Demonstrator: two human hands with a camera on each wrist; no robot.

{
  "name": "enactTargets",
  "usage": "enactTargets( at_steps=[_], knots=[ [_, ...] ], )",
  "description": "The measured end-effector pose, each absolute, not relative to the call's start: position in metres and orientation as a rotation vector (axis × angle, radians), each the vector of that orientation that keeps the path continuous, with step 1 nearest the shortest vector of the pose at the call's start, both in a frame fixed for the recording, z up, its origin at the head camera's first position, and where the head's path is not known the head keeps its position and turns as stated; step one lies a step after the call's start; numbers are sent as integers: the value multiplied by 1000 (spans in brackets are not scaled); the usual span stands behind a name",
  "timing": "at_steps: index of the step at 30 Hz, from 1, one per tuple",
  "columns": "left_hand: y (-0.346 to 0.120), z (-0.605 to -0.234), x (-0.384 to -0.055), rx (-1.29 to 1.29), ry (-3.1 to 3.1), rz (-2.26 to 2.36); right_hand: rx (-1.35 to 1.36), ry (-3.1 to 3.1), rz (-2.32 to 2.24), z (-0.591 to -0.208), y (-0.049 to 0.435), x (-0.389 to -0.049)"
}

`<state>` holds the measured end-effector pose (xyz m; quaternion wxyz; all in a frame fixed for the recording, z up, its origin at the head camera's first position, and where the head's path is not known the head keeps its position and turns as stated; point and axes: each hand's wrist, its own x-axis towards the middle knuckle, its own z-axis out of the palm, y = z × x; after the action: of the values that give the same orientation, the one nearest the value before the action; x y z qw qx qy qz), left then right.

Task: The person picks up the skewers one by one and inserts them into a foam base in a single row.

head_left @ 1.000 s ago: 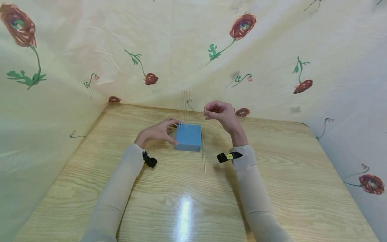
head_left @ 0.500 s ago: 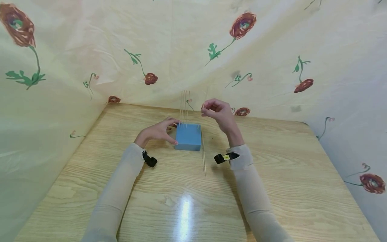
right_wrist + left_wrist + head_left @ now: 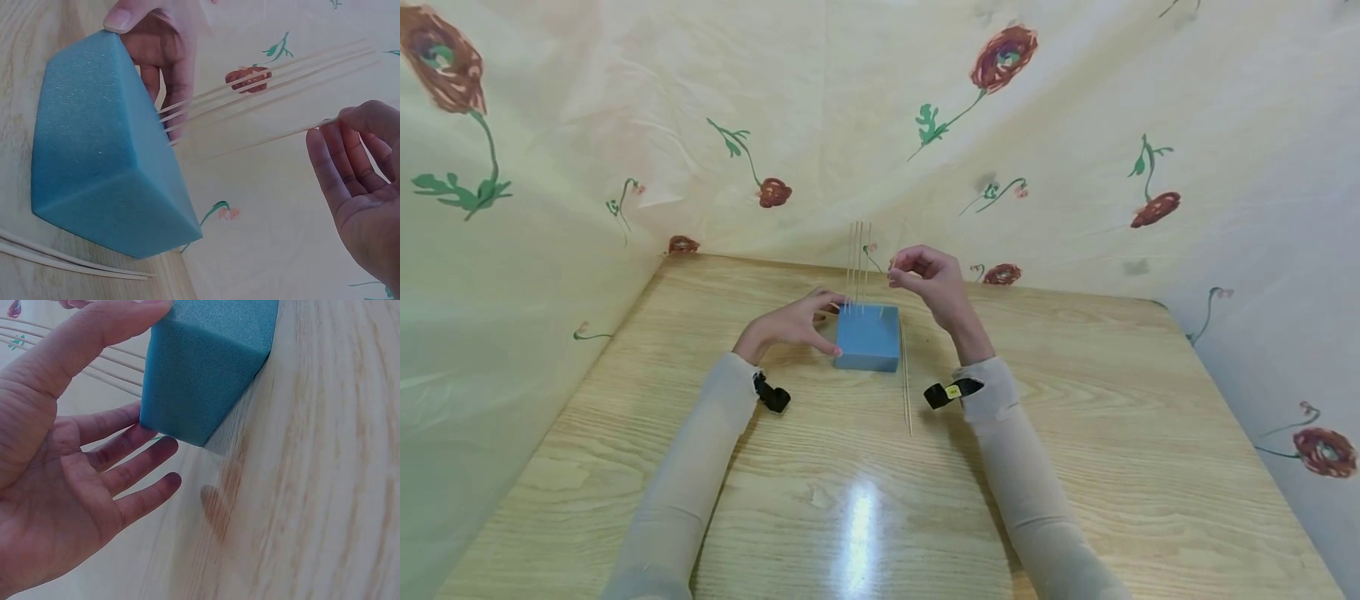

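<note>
A blue foam block sits on the table, with several thin wooden skewers standing upright along its back left edge. My left hand holds the block at its left side, the thumb at the front corner and fingers behind. In the left wrist view, the other fingers of that hand spread below the block. My right hand pinches one more skewer between thumb and fingertips, above the block's back right part. The lower end of this skewer hangs near the block's top; whether it touches cannot be told.
Two skewers lie on the wooden table just right of the block, pointing toward the front. A flowered cloth hangs behind the table and at both sides.
My right hand has moved left with its skewer, from right of the block to over its back edge. The left hand and the block have stayed in place.
</note>
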<state>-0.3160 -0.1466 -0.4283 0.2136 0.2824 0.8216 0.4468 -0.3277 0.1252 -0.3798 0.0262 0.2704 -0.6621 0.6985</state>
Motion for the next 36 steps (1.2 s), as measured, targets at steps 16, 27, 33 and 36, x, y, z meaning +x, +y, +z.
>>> enactTargets(
  at_steps=[16,27,33,36],
  knots=[
    [-147,-429,-318,794,2269,1256,847,-2035,2102,-388,117,-328],
    [-146,-427,-318,789,2277,1256,831,-2050,2087,-388,112,-325],
    [-146,-428,-318,784,2275,1254,836,-2054,2085,-390,111,-325],
    [-147,-428,-318,778,2270,1259,830,-2063,2080,-391,111,-325]
  ],
)
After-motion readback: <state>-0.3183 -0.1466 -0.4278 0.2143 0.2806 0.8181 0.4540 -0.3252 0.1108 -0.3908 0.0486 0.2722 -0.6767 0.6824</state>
